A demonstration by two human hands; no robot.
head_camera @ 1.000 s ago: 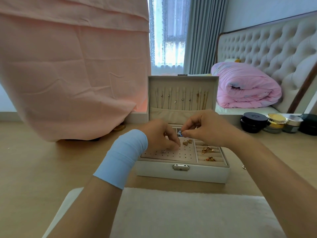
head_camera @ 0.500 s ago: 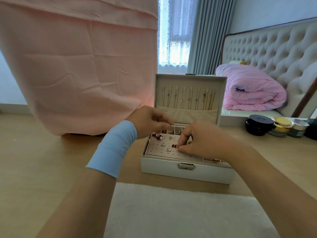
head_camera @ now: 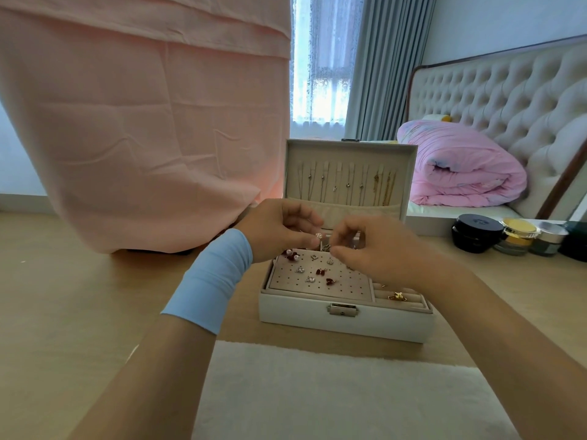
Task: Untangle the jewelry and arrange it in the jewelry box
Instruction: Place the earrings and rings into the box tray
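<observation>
Holding a small pale stud earring pinched at the fingertips, the left hand hovered just above the far edge of the jewelry box, which stood open on the worktop directly under both hands. The right hand sat just beside it, fingers curled and thumb closed toward the forefinger; whether it gripped a backing, a chain or nothing could not be told.

Below the hands lay the perforated earring panel, already carrying several studs, red and silver. Under the right wrist, the ring rolls held gold pieces. Beyond the hands, necklaces hung straight in the raised lid.

The step in hand appeared to be separating the stud from whatever clung to it, then seating it. To do this well, the pinch probably needed to stay on the stud's head, leaving the post free. The right hand should work loose any snag by small pulls, not tugs. A free hole nearest the left hand was the sensible target, kept clear of the studs already seated.
</observation>
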